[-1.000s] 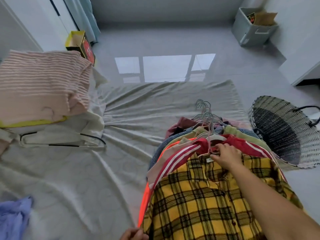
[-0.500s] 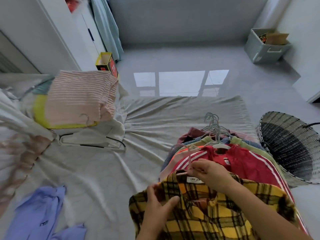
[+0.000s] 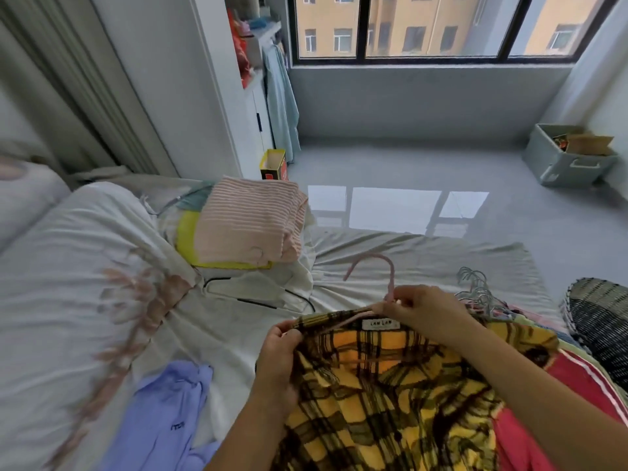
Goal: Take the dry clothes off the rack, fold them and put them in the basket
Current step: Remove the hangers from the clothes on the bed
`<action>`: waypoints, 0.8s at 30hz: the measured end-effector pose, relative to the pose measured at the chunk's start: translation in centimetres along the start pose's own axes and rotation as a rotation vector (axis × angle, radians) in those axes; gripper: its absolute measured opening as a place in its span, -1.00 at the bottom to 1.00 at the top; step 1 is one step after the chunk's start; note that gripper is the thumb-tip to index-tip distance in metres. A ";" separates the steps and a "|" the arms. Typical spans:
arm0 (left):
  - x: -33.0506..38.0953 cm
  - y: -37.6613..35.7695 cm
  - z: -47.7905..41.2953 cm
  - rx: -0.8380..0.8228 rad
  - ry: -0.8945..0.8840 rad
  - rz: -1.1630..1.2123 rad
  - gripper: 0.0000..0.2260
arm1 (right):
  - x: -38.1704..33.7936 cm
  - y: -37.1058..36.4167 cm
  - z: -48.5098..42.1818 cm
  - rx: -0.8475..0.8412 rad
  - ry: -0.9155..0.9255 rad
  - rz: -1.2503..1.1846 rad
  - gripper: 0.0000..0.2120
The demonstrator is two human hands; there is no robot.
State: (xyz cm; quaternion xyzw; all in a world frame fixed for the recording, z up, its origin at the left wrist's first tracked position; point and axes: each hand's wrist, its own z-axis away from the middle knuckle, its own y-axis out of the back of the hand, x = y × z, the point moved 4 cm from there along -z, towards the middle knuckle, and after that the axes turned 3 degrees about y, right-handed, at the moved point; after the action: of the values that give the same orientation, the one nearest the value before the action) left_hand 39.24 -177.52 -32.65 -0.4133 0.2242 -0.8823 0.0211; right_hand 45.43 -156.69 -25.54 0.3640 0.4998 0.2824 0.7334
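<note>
Head cam, looking down at the bed: the yellow and black plaid flannel shirt [image 3: 390, 396] is bunched up right in front of the person, on its thin pink hanger [image 3: 391, 280]. The right hand [image 3: 428, 311] pinches the hanger's neck just under the hook, and the left hand [image 3: 278, 355] has its fingers curled round the shirt's collar edge. Under the shirt, to the right, is a red garment with white stripes [image 3: 584, 379], with a bunch of silvery wire hanger hooks [image 3: 475, 287] just behind the right hand. The black woven basket [image 3: 598, 321] sits at the right edge, tipped on its side. Further left on the white bed sheet [image 3: 424, 253] there's a folded pink striped top [image 3: 251, 222], a black wire hanger [image 3: 258, 302] in front of it, and a lilac garment [image 3: 166, 413] lying crumpled near the left arm.
</note>
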 end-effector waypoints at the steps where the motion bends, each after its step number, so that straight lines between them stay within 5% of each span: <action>1: 0.6 0.8 0.4 -0.050 0.013 0.022 -0.80 | -0.7 0.3 0.2 0.027 0.005 0.040 -0.66; 6: 4.6 5.1 1.2 -0.095 -0.051 -0.042 -0.77 | -2.6 2.1 1.1 0.257 0.214 0.296 -0.23; 8: 6.2 7.0 1.1 -0.019 -0.112 -0.127 -0.77 | -2.7 2.5 1.9 0.369 0.294 0.304 -0.36; 11: 7.6 8.6 1.1 0.078 -0.204 -0.308 -0.80 | -2.2 2.4 3.3 0.254 0.236 0.017 -0.58; 14: 7.7 8.2 1.5 0.146 -0.261 -0.426 -0.96 | -1.2 2.0 4.3 0.179 0.231 -0.117 -0.41; 18: 6.3 7.2 1.4 0.119 -0.238 -0.465 -0.93 | -0.9 2.6 6.2 0.206 0.207 -0.272 -0.48; 22: 4.6 5.5 1.2 0.058 -0.180 -0.461 -0.89 | -0.5 3.5 8.0 0.221 0.173 -0.369 -0.80; 24: 3.8 4.3 1.3 0.013 -0.095 -0.439 -0.87 | 0.5 4.2 8.8 0.254 0.155 -0.424 -0.58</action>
State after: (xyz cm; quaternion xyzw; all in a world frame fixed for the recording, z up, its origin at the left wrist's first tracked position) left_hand 37.08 -182.72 -30.95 -0.4930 0.1221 -0.8468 -0.1583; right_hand 53.67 -156.12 -20.26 0.3177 0.6511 0.0841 0.6842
